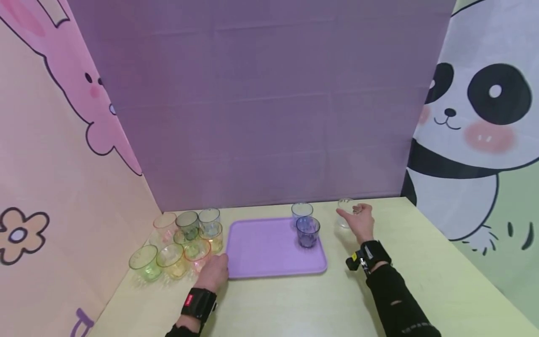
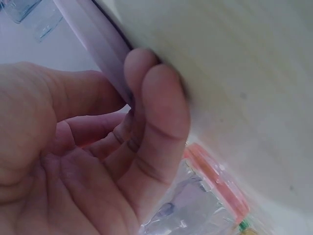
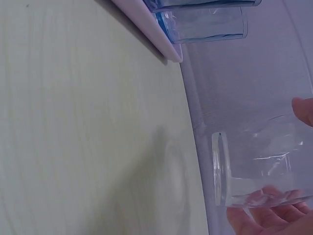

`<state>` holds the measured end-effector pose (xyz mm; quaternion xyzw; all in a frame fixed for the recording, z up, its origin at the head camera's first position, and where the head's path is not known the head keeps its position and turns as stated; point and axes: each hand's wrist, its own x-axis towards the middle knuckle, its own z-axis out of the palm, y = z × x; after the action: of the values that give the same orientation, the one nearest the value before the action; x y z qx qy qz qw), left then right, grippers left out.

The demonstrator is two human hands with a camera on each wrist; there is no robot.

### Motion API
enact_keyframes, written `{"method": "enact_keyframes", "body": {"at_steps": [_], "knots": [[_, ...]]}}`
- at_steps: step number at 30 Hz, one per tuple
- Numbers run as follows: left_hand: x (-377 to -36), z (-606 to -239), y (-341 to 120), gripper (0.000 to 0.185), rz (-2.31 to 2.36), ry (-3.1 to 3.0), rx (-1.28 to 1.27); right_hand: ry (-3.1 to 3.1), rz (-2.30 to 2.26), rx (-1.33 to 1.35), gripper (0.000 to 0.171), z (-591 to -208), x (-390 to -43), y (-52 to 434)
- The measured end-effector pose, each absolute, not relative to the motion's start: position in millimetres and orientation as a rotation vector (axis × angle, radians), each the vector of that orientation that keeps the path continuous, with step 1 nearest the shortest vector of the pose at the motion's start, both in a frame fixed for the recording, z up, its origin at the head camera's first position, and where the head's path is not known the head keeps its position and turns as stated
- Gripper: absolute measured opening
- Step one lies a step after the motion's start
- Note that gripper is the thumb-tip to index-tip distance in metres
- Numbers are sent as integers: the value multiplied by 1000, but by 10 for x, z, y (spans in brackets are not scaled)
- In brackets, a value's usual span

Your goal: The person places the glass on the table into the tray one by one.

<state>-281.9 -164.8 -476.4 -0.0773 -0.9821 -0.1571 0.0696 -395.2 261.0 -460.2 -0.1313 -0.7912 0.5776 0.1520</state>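
At the back right of the table, my right hand holds a clear glass between thumb and fingers. In the right wrist view, the fingers wrap the side of this clear glass, and its thick base faces the table. My left hand grips the near left edge of a purple tray, with the thumb over the rim and curled fingertips at its outer side. A blue glass stands on the tray's right side. Behind it is a pale bluish glass by the back right corner.
Left of the tray, several tinted glasses stand close together, among them a green glass, a yellow glass, a pink-rimmed glass beside my left hand and a grey glass. A purple backdrop rises behind the table.
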Motion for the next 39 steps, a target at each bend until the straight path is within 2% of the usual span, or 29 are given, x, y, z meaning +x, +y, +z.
{"method": "enact_keyframes", "body": {"at_steps": [15,22,31,39], "knots": [[-2847,-4789,-1640,6,-468,-2972,-214,-2239,1679,-364,91,-4628,-3792,2534],[-2839,-4773,-1653,6,-485,-2942,-243,-2227,1738,-223,83,-4563,-3663,2415],[-2813,-4758,-1664,6,-491,-2927,-269,-2201,1836,-22,87,-4504,-3472,2309],[-2794,-4744,-1664,6,-508,-2939,-262,-2255,1788,20,84,-4442,-3390,2244]]}}
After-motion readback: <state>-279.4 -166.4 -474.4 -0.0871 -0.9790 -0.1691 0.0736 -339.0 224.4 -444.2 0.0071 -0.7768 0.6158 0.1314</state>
